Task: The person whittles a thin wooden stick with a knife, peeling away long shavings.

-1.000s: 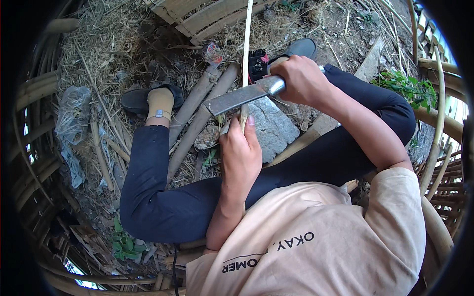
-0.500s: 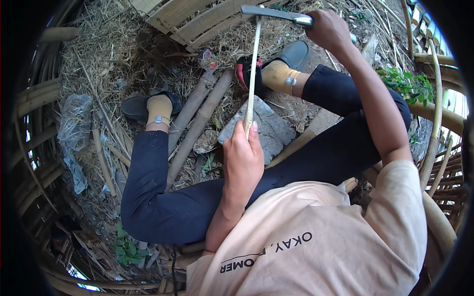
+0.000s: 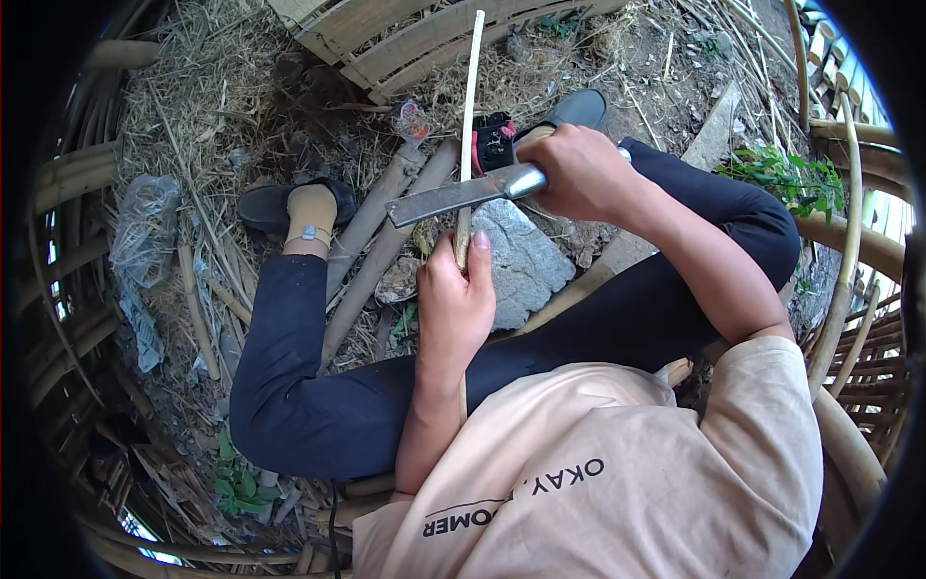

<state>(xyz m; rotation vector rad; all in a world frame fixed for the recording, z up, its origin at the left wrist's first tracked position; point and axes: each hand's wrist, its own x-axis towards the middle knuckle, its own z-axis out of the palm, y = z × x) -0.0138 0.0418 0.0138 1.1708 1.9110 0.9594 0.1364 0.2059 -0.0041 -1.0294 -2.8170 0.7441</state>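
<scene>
My left hand (image 3: 455,301) is closed around a long, thin, pale bamboo strip (image 3: 472,96), thumb along its side. The strip points away from me, and a short piece shows below the hand near my wrist. In my right hand (image 3: 584,176) is a machete (image 3: 446,199) with a broad, square-ended metal blade and a shiny collar at the handle. Its blade lies across the strip just beyond my left fingers. Whether the edge bites into the strip, I cannot tell. Behind the strip, a grey stone (image 3: 526,275) rests on the ground between my legs.
Two bamboo poles (image 3: 386,241) lie left of the stone. A red and black object (image 3: 494,143) sits by my right shoe (image 3: 582,108). Wooden slats (image 3: 415,53) stand at the far side. Clear plastic (image 3: 147,232) lies on the left, green leaves (image 3: 791,179) grow at right.
The machete has come from the strip's far end back toward me, close to my left hand. My left hand has shifted slightly left, and the strip's far end now stands farther left.
</scene>
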